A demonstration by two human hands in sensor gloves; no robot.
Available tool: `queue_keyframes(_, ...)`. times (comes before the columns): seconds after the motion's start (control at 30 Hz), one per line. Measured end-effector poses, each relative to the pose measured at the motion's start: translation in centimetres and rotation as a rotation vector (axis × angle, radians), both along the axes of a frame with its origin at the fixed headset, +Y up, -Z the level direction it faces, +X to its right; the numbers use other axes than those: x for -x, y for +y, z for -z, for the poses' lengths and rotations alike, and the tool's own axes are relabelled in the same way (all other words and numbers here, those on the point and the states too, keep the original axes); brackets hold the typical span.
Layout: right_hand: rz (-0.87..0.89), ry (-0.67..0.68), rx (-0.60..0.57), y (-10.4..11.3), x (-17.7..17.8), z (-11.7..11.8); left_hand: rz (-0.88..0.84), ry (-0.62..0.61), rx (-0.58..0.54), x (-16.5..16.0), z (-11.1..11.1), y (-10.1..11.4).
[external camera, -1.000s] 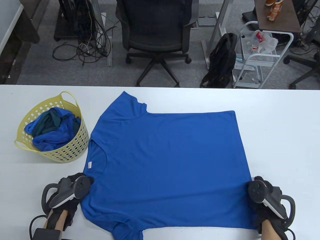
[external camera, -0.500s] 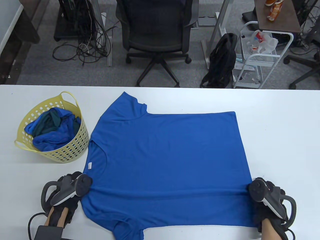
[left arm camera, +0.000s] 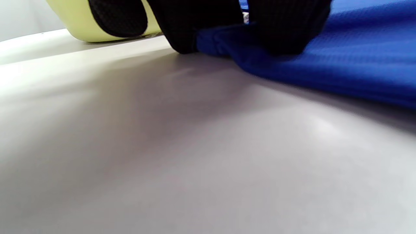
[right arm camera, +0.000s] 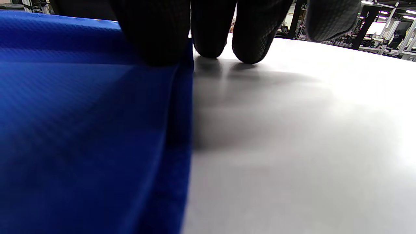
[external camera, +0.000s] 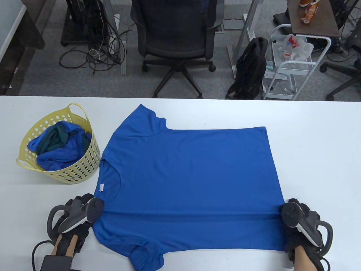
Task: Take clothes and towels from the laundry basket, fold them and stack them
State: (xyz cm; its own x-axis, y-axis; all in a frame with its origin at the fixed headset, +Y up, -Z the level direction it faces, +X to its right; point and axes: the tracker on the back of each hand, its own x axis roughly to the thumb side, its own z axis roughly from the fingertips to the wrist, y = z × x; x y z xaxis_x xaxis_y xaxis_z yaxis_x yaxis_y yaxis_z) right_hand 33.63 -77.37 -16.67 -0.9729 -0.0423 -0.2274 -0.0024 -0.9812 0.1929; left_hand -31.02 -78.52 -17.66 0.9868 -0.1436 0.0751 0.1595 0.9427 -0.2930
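Spread flat on the white table [external camera: 310, 135]: a bright blue short-sleeved knit T-shirt [external camera: 189, 180], collar toward the pale yellow perforated plastic laundry basket [external camera: 84, 166] and hem away from it. Just beside the T-shirt's collar side, that basket, upright, filled with crumpled blue and dark green laundry [external camera: 59, 146]. At the T-shirt's shoulder edge, on the side nearest the person: left hand [external camera: 77, 218] in a black sensor glove, grip closed on a fold of the blue fabric, pinched between thumb and fingers [left arm camera: 282, 29] in the left wrist view and lifted slightly off the table. At the T-shirt's hem corner, opposite: right hand [external camera: 300, 225], also gloved, one finger pressing down on the fabric's edge, other fingers [right arm camera: 250, 35] curled with tips on the bare table just beside the hem; cannot tell whether the cloth is truly pinched there. Between the two hands, a faint taut crease across the T-shirt. Beyond the T-shirt's far side, past the table's edge, a black office chair [external camera: 176, 36] on grey carpet.
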Motion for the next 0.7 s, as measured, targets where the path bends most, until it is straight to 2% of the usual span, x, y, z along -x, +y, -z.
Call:
queue_keyframes(0.37,0.055,0.002,-0.067,0.1,-0.4,0.1,-0.037,0.008,0.01,0.7,0.1,0.2)
queue_keyframes(0.57,0.083,-0.023,-0.028,0.8,-0.8,0.2,-0.042,0.047,0.0,0.8,0.2,0.0)
queue_keyframes(0.67,0.066,-0.059,-0.054,1.4,-0.6,0.8,-0.054,0.12,-0.076,0.6,0.9,1.2)
queue_keyframes(0.7,0.028,-0.06,-0.162,2.1,-0.5,0.7,-0.075,0.135,-0.15,0.5,1.1,2.3)
